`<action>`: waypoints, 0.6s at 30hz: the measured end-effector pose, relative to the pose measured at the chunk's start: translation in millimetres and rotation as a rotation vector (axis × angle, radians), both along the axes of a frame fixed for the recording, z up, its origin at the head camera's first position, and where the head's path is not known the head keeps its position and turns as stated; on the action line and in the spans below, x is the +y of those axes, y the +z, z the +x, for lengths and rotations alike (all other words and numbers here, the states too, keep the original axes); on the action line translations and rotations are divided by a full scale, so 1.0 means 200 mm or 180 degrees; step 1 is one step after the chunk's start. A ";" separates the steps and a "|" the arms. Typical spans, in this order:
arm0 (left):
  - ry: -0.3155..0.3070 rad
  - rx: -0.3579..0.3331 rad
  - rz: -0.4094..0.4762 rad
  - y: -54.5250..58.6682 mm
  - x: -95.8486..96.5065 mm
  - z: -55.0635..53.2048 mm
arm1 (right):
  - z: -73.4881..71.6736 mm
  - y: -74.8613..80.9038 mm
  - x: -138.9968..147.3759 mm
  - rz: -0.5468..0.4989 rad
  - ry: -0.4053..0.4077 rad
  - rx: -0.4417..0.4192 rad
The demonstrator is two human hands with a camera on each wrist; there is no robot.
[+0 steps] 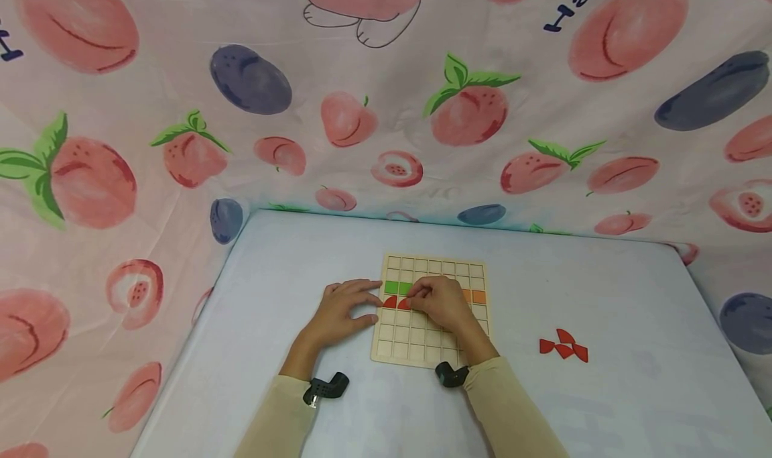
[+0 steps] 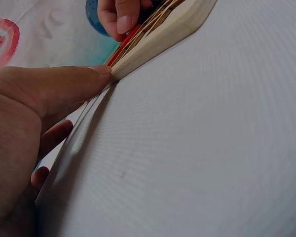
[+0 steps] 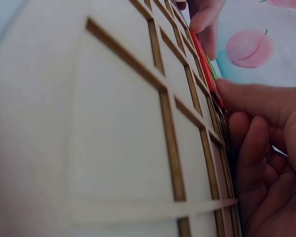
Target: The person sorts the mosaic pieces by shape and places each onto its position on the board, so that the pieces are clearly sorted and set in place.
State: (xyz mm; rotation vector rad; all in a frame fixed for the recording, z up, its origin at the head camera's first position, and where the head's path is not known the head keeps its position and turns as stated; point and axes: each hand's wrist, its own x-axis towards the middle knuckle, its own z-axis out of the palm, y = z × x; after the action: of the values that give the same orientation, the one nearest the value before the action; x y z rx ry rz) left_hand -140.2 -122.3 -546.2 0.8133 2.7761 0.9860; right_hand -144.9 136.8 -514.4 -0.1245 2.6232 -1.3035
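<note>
A square wooden grid board lies on the table. My left hand is at its left edge, fingers mostly extended, thumb tip against the wooden side in the left wrist view. My right hand is over the middle of the board, pinching a red quarter-circle piece at a grid cell. Beside that piece, a similar red piece sits in the leftmost cell of the same row. Green square tiles fill cells one row above. Orange tiles show at the right, and the right hand hides the cells between.
Several loose red pieces lie in a small group on the white tabletop, right of the board. A fruit-print cloth hangs behind the table and along its left side. Each wrist wears a black camera.
</note>
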 end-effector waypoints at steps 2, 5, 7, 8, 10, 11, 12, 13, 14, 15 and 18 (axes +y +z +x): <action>0.0000 0.0003 0.0002 0.00 0.00 0.00 | 0.00 0.00 0.01 -0.0092 0.0014 -0.0046; 0.0002 0.0010 -0.0010 0.00 0.00 0.00 | 0.00 0.00 0.02 -0.0205 0.0038 -0.0105; 0.0004 0.0010 -0.0023 0.00 0.00 0.00 | 0.00 0.00 0.02 -0.0213 0.0055 -0.0117; 0.0005 0.0010 -0.0027 0.00 0.00 0.00 | 0.00 0.00 0.02 -0.0201 0.0062 -0.0118; 0.0003 0.0008 -0.0030 0.00 0.00 0.00 | 0.00 0.00 0.02 -0.0171 0.0075 -0.0108; 0.0001 0.0003 -0.0027 0.00 0.00 0.00 | 0.00 0.00 0.02 -0.0153 0.0077 -0.0110; -0.0001 0.0000 -0.0023 0.00 0.00 0.00 | 0.00 0.00 0.02 -0.0134 0.0077 -0.0103; -0.0003 -0.0003 -0.0019 0.00 0.00 0.00 | 0.00 0.00 0.02 -0.0124 0.0073 -0.0102; -0.0004 -0.0008 -0.0015 0.01 0.00 0.00 | 0.00 0.00 0.02 -0.0112 0.0073 -0.0098; -0.0005 -0.0014 -0.0011 0.01 0.00 0.00 | 0.00 0.00 0.02 -0.0102 0.0071 -0.0095; -0.0007 -0.0024 -0.0006 0.01 0.00 0.00 | 0.00 0.00 0.02 -0.0081 0.0064 -0.0082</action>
State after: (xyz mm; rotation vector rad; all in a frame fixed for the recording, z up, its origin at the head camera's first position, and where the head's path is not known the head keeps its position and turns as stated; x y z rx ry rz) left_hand -140.3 -122.3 -544.4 0.8108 2.7689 0.9836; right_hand -144.9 140.9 -514.1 -0.1370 2.5782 -1.3231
